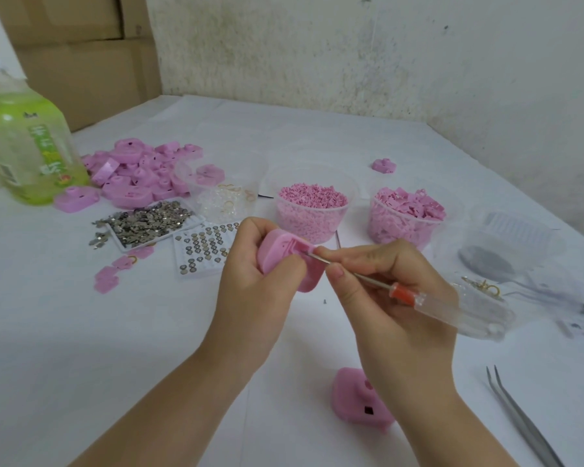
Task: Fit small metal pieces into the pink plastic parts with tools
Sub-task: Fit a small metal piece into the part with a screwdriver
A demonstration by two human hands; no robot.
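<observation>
While my left hand (pixel 260 274) curls round the pink plastic part (pixel 285 261) and holds it up off the white table (pixel 81 332), tilted so its recessed face looks at me, my right hand (pixel 385 284) pinches the bare metal shaft of the screwdriver (pixel 402 291) between thumb and fingertips close to the tip, with the clear handle trailing out to the right. The tip sits at the little recess near the part's upper edge; whether a metal piece is already in there I cannot tell, as it is too small to see. I judge this to be the seating step, so it wants light pressure straight along the shaft rather than any prying, since soft plastic would gouge and a tiny piece could spring out. Gripping low on the shaft gives me fine control, and bracing my right fingers against my left thumb would steady it more. I'd want my left thumb clear of the recess. More metal pieces lie in the tray (pixel 145 224) to the left, the tweezers (pixel 520 419) at my right, and another pink part (pixel 361 402) rests on the table by my right wrist.
</observation>
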